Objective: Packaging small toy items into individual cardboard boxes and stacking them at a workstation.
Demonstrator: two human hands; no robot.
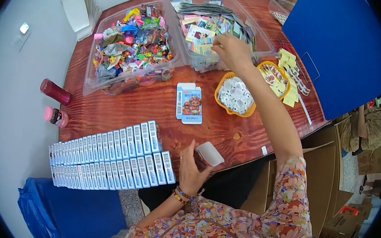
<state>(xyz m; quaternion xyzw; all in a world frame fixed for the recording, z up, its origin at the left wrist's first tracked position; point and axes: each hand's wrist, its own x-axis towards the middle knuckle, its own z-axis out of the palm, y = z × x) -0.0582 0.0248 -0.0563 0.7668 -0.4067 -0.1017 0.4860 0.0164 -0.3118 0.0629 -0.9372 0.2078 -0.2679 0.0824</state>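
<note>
Over the cards in the right-hand clear bin [202,65], the right hand [232,51] is poised, its fingers curled toward each other; whether anything is pinched between them cannot be told. Down near the front edge of the worktop [141,110], a small carton [212,153] is gripped by the left hand's fingers, its pale flap turned up and outward, apparently so that the opening is left unobstructed; the left hand [191,171] itself is set low, close to the body. Just beyond, a flattened blue carton [191,105] is laid picture side up. To its right, an orange basket [232,112] of small white packets is crossed closely by the right forearm, with a second basket [288,84] beside it. On the left, a double row of boxes [105,157] is packed side by side, probably to be kept upright and compact, its near end brought up to the front edge. Farther back, the toy bin [133,78] is butted against the card bin; below it, a broad stretch of bare wood is left for sideways movement, while less room is left between basket and forearm
</note>
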